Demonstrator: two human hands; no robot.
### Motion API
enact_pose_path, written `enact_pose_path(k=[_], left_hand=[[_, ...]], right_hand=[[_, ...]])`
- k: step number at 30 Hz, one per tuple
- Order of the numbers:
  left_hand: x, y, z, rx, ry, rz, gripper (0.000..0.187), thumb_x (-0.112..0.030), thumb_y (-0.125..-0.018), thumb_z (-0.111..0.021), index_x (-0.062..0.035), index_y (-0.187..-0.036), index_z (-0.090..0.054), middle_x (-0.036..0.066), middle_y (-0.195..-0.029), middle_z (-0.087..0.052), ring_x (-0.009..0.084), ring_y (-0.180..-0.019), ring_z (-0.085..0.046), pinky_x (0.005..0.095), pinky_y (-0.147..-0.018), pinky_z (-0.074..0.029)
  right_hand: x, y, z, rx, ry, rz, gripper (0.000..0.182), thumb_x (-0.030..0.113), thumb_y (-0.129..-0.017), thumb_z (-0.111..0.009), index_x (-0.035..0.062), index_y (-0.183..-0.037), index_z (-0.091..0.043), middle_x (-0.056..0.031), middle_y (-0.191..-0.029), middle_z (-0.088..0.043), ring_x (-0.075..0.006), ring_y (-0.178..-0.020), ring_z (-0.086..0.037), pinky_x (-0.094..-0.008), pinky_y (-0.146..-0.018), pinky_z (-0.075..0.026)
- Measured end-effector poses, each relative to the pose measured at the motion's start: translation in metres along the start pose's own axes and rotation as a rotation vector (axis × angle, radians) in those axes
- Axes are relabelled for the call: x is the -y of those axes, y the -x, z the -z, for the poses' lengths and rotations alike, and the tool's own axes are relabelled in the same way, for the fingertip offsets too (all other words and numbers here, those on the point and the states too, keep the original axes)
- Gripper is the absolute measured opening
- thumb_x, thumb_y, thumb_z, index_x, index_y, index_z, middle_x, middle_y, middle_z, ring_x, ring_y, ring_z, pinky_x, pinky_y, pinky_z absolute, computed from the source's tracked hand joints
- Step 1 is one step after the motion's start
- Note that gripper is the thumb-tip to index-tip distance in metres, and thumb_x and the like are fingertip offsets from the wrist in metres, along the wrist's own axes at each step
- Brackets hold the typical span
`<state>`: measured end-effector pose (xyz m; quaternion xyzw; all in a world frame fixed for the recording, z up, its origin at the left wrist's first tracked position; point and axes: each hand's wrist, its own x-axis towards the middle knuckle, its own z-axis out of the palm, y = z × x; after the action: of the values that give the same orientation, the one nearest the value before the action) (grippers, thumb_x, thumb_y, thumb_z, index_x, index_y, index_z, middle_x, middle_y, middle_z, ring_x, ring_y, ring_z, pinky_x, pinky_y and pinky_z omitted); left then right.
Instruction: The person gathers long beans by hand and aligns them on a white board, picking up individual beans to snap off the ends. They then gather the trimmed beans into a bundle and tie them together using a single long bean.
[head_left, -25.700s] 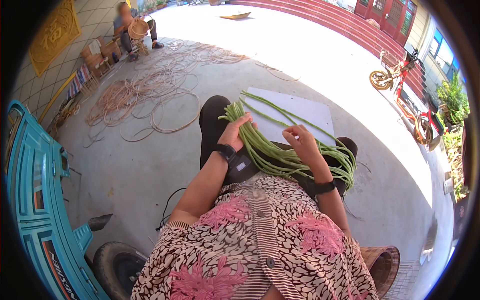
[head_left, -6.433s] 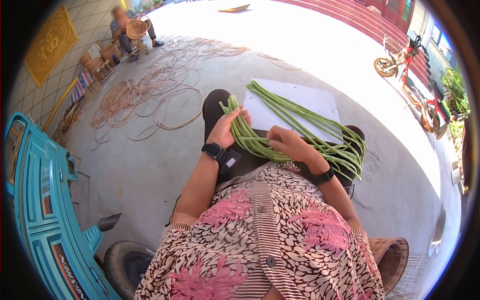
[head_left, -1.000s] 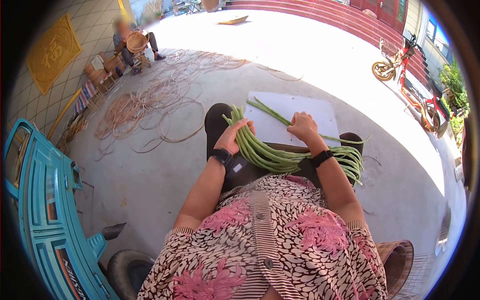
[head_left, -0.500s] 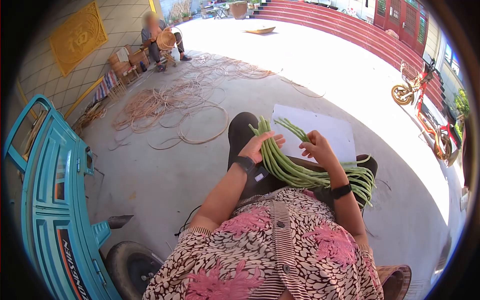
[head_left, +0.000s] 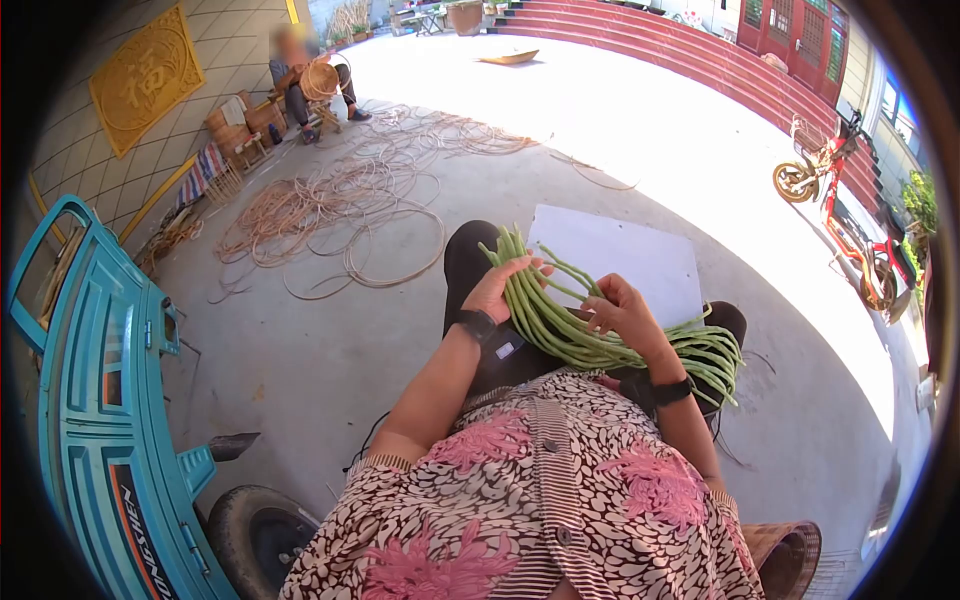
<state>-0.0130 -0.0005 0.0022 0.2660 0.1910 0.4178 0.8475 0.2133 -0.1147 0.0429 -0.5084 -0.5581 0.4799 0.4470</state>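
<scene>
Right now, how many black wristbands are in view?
2. Left wristband: on the wrist behind the left hand. Right wristband: on the wrist behind the right hand. Any on the far seated person would be too small to make out.

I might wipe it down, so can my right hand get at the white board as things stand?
Probably yes. The right hand looks close to the white board, whose far part lies bare. The hand seems busy with the long green beans, though, so might need freeing first.
</scene>
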Motion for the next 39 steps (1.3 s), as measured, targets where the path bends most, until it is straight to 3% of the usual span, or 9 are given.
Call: enact_pose_path(k=[7, 10, 13, 21, 32, 36, 38, 39], left_hand=[[-0.003, 0.001, -0.003, 0.065, 0.050, 0.078, 0.026, -0.010, -0.089, -0.063, -0.0043, -0.112, -0.050, 0.016, -0.127, -0.057, 0.0299, -0.111, -0.059, 0.0441, -0.092, -0.052], [-0.003, -0.001, -0.001, 0.109, 0.043, 0.072, 0.026, -0.010, -0.090, -0.061, -0.0034, -0.112, -0.050, 0.015, -0.131, -0.054, 0.0293, -0.114, -0.057, 0.0447, -0.096, -0.050], [-0.002, 0.002, -0.002, 0.126, 0.031, 0.022, 0.033, -0.012, -0.090, -0.061, -0.0021, -0.119, -0.049, 0.014, -0.134, -0.052, 0.0281, -0.118, -0.054, 0.0444, -0.098, -0.049], [-0.003, 0.009, -0.014, 0.044, 0.000, -0.034, 0.050, -0.014, -0.088, -0.063, 0.0020, -0.131, -0.043, 0.012, -0.136, -0.049, 0.0265, -0.122, -0.051, 0.0491, -0.099, -0.048], [-0.003, 0.007, -0.008, 0.073, -0.050, -0.042, 0.046, -0.010, -0.087, -0.061, -0.0044, -0.130, -0.045, 0.010, -0.126, -0.057, 0.0226, -0.109, -0.057, 0.0399, -0.091, -0.051], [-0.005, 0.002, 0.002, 0.108, 0.033, 0.057, 0.043, -0.009, -0.088, -0.059, -0.0075, -0.130, -0.049, 0.006, -0.117, -0.060, 0.0208, -0.104, -0.059, 0.0408, -0.091, -0.051], [-0.003, 0.003, 0.002, 0.066, -0.031, -0.004, 0.041, -0.009, -0.088, -0.060, -0.0082, -0.128, -0.050, 0.006, -0.116, -0.061, 0.0200, -0.105, -0.059, 0.0403, -0.092, -0.050], [-0.003, 0.003, 0.000, 0.049, -0.066, -0.035, 0.040, -0.008, -0.088, -0.060, -0.0086, -0.128, -0.051, 0.006, -0.115, -0.061, 0.0197, -0.105, -0.059, 0.0400, -0.092, -0.050]], right_hand=[[0.008, -0.004, -0.012, -0.176, -0.128, 0.132, 0.015, 0.014, -0.091, -0.062, 0.0072, -0.099, -0.053, 0.0002, -0.088, -0.064, -0.0062, -0.069, -0.061, -0.0181, -0.059, -0.045], [0.004, -0.007, -0.014, -0.073, -0.164, 0.113, 0.013, 0.015, -0.091, -0.063, 0.0071, -0.097, -0.055, 0.0017, -0.085, -0.063, -0.0055, -0.067, -0.059, -0.0186, -0.059, -0.044], [0.004, -0.003, -0.018, 0.113, 0.037, 0.095, 0.012, 0.015, -0.090, -0.064, 0.0062, -0.095, -0.058, 0.0028, -0.080, -0.061, -0.0051, -0.065, -0.057, -0.0192, -0.058, -0.043], [0.006, 0.007, -0.019, 0.171, 0.044, -0.015, 0.013, 0.016, -0.090, -0.065, 0.0040, -0.095, -0.061, 0.0011, -0.076, -0.061, -0.0045, -0.061, -0.055, -0.0196, -0.054, -0.042], [0.007, 0.008, -0.021, 0.143, 0.125, -0.061, 0.018, 0.023, -0.094, -0.060, 0.0051, -0.097, -0.062, 0.0022, -0.073, -0.060, -0.0053, -0.057, -0.056, -0.0210, -0.052, -0.043], [0.005, 0.007, -0.022, 0.096, 0.244, 0.017, 0.022, 0.025, -0.093, -0.060, 0.0034, -0.099, -0.062, -0.0021, -0.072, -0.060, -0.0095, -0.057, -0.057, -0.0255, -0.055, -0.046], [0.008, 0.008, -0.020, 0.052, 0.332, 0.007, 0.024, 0.026, -0.092, -0.060, 0.0027, -0.101, -0.062, -0.0055, -0.075, -0.061, -0.0125, -0.060, -0.059, -0.0289, -0.059, -0.048], [0.005, 0.006, -0.018, -0.003, 0.430, 0.123, 0.025, 0.025, -0.092, -0.061, 0.0027, -0.101, -0.062, -0.0068, -0.077, -0.062, -0.0136, -0.064, -0.060, -0.0300, -0.061, -0.048]])
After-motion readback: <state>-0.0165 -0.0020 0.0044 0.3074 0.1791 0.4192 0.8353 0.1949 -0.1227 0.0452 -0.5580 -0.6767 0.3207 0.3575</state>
